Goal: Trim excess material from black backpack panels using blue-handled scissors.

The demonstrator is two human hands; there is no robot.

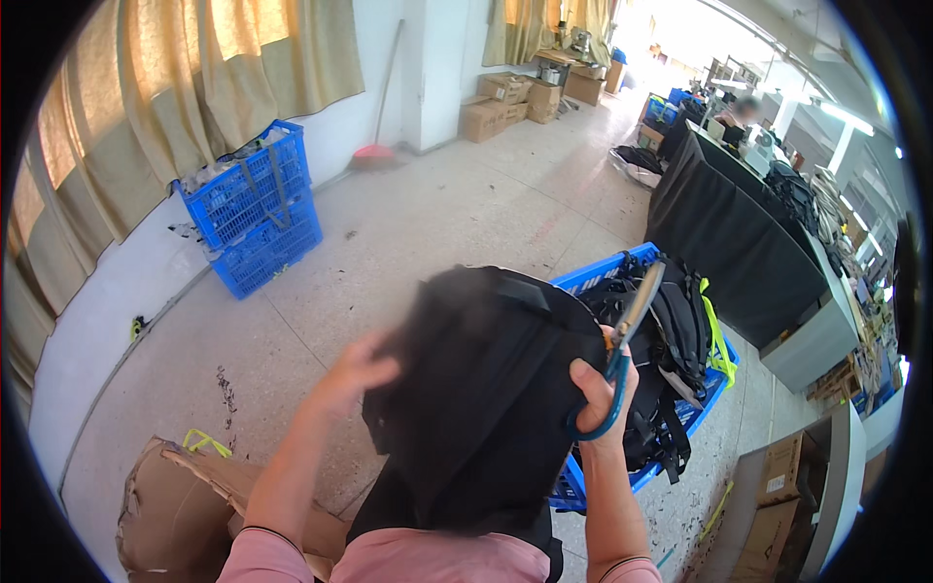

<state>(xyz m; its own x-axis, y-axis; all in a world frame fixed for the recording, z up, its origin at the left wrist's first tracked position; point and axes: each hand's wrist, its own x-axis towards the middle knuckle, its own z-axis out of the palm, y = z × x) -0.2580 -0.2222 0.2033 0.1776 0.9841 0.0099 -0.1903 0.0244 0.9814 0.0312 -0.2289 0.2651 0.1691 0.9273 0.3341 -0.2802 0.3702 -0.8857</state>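
A black fabric bag (486, 389), partly smeared by motion, lies upright over my lap and fills the space between my arms. In my right hand (589, 389) is a pair of scissors (622, 364) with teal handles, blades pointing up and away. That hand rests against the bag's right edge, its thumb near the black fabric. At the bag's left side is my left hand (355, 374), its fingers blurred and partly merging with the dark cloth, so its grip is unclear.
A blue crate (724, 384) full of black bags stands close at my right. Open cardboard (180, 505) sits at lower left. Stacked blue crates (255, 228) stand by the curtained wall. A black-draped workbench (729, 233) is at right, with a person (743, 109) behind it.
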